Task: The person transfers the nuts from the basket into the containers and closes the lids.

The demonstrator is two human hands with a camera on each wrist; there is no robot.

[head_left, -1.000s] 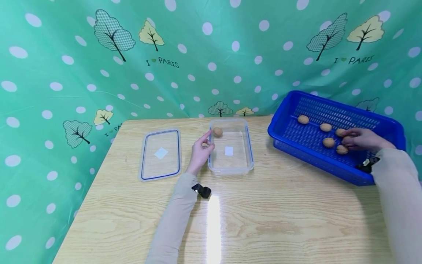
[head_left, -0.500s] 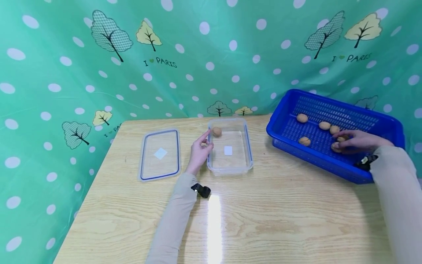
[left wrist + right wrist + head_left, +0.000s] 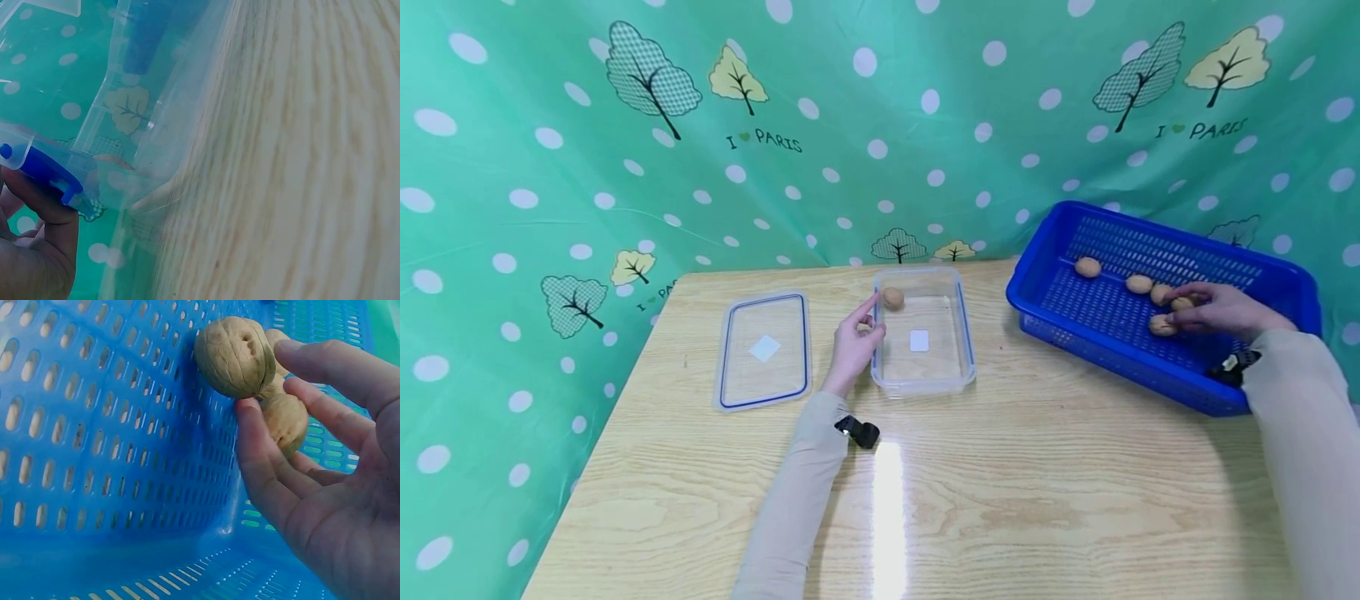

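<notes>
In the head view, my left hand [image 3: 854, 346] holds the left side of a clear plastic container [image 3: 925, 385]. Its bent digit lies against the blue-edged clip [image 3: 53, 175] in the left wrist view. One walnut [image 3: 892, 298] lies in the container's far left corner. My right hand [image 3: 1225, 312] reaches into the blue basket [image 3: 1105, 354], thumb and fingers around a walnut [image 3: 284, 424]. Another walnut [image 3: 234, 356] sits just past the fingertips, with more partly hidden behind the fingers. Several walnuts, among them one at the far left [image 3: 1087, 267], lie on the basket floor.
A clear lid [image 3: 763, 383] with a blue seal lies flat to the left of the container. Behind the wooden table [image 3: 1037, 500] hangs a green dotted curtain [image 3: 820, 100]. The basket's raised walls surround my right hand.
Walnuts around my right hand have shifted; one that rolled toward the basket's front left is gone from there. My right hand has moved slightly toward the far wall. The left hand stays put.
</notes>
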